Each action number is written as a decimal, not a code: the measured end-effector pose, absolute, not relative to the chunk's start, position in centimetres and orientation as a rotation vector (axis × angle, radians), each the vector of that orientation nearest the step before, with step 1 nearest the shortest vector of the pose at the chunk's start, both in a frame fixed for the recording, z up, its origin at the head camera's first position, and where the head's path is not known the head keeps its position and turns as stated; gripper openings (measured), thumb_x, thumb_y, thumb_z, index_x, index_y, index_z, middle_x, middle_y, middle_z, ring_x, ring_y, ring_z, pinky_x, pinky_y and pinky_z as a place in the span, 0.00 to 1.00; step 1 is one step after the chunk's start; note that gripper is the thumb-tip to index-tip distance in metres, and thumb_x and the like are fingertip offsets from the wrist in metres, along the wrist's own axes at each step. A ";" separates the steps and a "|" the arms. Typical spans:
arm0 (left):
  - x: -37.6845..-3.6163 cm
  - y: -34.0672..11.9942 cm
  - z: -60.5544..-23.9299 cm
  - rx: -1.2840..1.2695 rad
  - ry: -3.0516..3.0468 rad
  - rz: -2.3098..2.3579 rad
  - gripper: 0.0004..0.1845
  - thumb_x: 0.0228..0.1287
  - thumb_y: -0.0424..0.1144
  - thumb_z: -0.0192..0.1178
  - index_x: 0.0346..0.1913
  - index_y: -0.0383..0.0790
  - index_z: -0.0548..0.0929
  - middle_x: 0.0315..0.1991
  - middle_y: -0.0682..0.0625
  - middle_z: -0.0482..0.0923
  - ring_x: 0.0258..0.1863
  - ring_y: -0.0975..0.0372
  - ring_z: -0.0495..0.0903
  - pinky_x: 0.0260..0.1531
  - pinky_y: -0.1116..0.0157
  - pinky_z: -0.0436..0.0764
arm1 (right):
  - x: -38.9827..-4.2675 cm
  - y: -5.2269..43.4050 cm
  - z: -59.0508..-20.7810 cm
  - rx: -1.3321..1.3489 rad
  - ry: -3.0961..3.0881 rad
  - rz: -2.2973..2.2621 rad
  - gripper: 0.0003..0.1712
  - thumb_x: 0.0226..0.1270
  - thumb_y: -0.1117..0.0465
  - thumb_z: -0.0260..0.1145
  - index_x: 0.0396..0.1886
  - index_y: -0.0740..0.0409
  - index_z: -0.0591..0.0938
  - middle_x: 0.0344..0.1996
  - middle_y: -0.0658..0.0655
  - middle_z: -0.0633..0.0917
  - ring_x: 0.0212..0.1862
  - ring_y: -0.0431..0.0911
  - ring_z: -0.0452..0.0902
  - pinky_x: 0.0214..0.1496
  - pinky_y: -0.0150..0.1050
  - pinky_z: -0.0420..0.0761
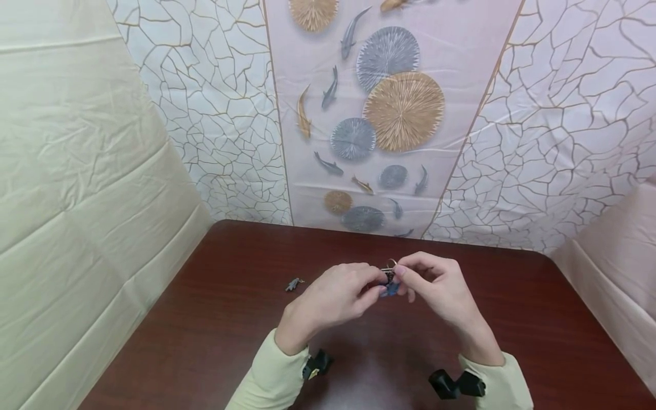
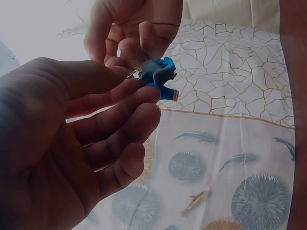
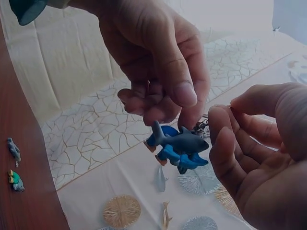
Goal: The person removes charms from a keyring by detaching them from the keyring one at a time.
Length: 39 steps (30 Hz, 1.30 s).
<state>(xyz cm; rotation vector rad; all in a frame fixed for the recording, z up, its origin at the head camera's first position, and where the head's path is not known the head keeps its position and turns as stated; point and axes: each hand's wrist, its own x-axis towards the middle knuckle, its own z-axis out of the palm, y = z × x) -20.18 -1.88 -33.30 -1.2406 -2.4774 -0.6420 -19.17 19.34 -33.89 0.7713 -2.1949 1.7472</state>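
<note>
We hold a small grey-and-blue rubber shark charm point(image 3: 178, 146) on a thin metal key ring point(image 1: 390, 265) at the centre of the frame, above the dark red-brown wooden surface point(image 1: 205, 319). Its long axis runs level, tail towards frame left in the right wrist view. It hangs between our hands: left hand point(image 1: 335, 297) and right hand point(image 1: 435, 285) both pinch the ring, fingers curled, wrists raised. A small grey figure point(image 1: 294, 283) lies left of them.
</note>
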 end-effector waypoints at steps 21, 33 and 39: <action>-19.8 0.4 -34.8 -1.000 -2.225 -0.617 0.08 0.63 0.43 0.65 0.42 0.45 0.84 0.34 0.56 0.79 0.32 0.66 0.76 0.32 0.70 0.77 | -20.0 20.2 -34.1 0.897 -2.048 2.087 0.07 0.67 0.76 0.59 0.36 0.67 0.83 0.25 0.50 0.86 0.20 0.43 0.79 0.16 0.39 0.74; -19.9 0.7 -34.7 -0.976 -2.130 -0.703 0.04 0.60 0.36 0.64 0.37 0.46 0.84 0.33 0.56 0.77 0.35 0.64 0.75 0.36 0.71 0.75 | -20.0 20.4 -34.0 0.989 -1.972 2.217 0.13 0.65 0.80 0.57 0.37 0.62 0.83 0.28 0.52 0.87 0.21 0.44 0.77 0.17 0.38 0.72; -20.1 0.3 -34.4 -1.053 -2.088 -0.705 0.02 0.60 0.35 0.62 0.36 0.45 0.82 0.44 0.52 0.74 0.44 0.61 0.72 0.43 0.70 0.75 | -19.8 20.5 -33.9 0.959 -1.992 2.222 0.14 0.66 0.79 0.57 0.37 0.59 0.84 0.28 0.51 0.87 0.20 0.46 0.76 0.17 0.39 0.72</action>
